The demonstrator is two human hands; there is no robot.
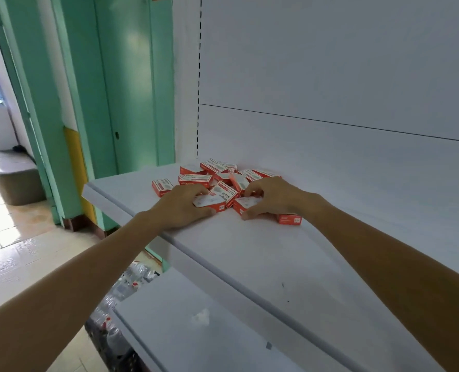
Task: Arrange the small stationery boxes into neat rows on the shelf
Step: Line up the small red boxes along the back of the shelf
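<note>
Loose heap of small red-and-white boxes (pixel 217 178) sits near the back left corner of the white shelf (pixel 250 253), against the back panel; no rows formed yet; a stray box (pixel 161 187) lies toward the left edge; a lone box (pixel 290 219) lies just beside the right wrist, toward the front edge. On the front side of the heap the left hand (pixel 182 208) has fingers and thumb curled round the near box (pixel 209 203); the right hand (pixel 274 197) likewise pinches a second box (pixel 246 204), thumb on its front side, fingers over the top. Judging by looks: light, stiff card; smooth faces likely slide easily on the painted shelf; corners probably dent if squeezed; best taken across the short sides, thumb against fingers, then slid flush.
</note>
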